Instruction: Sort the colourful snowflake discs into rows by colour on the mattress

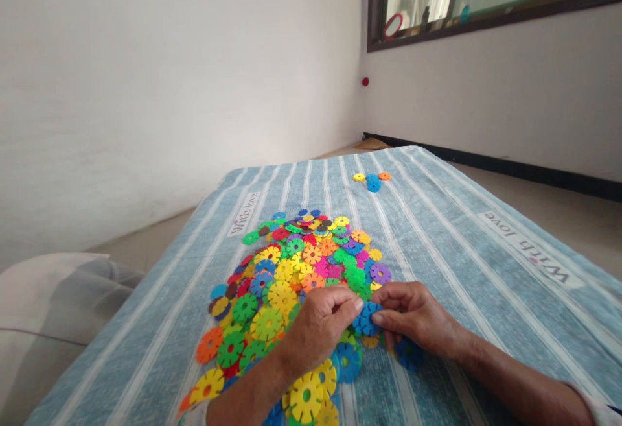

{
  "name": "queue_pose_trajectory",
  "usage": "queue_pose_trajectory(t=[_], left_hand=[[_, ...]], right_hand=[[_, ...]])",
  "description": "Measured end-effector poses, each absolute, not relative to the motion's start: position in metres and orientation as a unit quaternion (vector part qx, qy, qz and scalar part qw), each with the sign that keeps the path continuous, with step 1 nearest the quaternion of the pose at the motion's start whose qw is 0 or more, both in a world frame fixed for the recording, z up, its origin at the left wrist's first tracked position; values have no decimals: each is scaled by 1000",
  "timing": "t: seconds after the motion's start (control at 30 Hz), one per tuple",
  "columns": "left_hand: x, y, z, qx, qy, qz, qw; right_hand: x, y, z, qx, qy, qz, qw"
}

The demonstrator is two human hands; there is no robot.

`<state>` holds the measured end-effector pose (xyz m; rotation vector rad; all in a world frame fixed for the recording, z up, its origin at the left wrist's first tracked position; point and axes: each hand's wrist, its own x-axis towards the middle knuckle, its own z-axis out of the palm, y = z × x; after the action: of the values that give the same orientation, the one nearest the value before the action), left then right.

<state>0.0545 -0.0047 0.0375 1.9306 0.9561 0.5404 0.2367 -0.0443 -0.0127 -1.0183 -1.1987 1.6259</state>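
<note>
Between my two hands is a blue notched plastic disc (367, 319), shaped like a snowflake building piece. My left hand (325, 316) pinches its left edge between thumb and curled fingers. From the other side, my right hand (420, 316) grips the disc's right edge, thumb on the near face. Whether one disc or several joined ones are held, I cannot tell. Beneath and to the left of my hands spreads a heap of notched discs (283, 297) in many colours. Another blue disc (408, 355) lies on the cloth just below my right hand.
A striped blue and white cloth (447, 270) covers the table. Near its far edge sits a small group of blue discs (373, 183), with a yellow disc (358, 177) and an orange disc (384, 176) beside it. Pale fabric (53, 309) lies at the left. Walls and a window stand behind.
</note>
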Motion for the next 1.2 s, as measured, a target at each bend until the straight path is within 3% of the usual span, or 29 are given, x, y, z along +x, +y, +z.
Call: queue_pose_trajectory(t=[0.27, 0.5, 0.63, 1.03, 1.2], left_hand=[[55, -7, 37, 810, 357, 221, 409], [51, 0, 35, 818, 357, 279, 355], [50, 3, 36, 825, 367, 274, 332], [36, 7, 56, 917, 317, 39, 238], [36, -1, 53, 943, 285, 3, 174]], right_hand=[[239, -42, -10, -417, -469, 627, 461], [270, -25, -6, -521, -411, 512, 545], [281, -19, -10, -545, -400, 488, 552], [279, -20, -14, -545, -410, 506, 528], [279, -20, -13, -546, -408, 510, 525]])
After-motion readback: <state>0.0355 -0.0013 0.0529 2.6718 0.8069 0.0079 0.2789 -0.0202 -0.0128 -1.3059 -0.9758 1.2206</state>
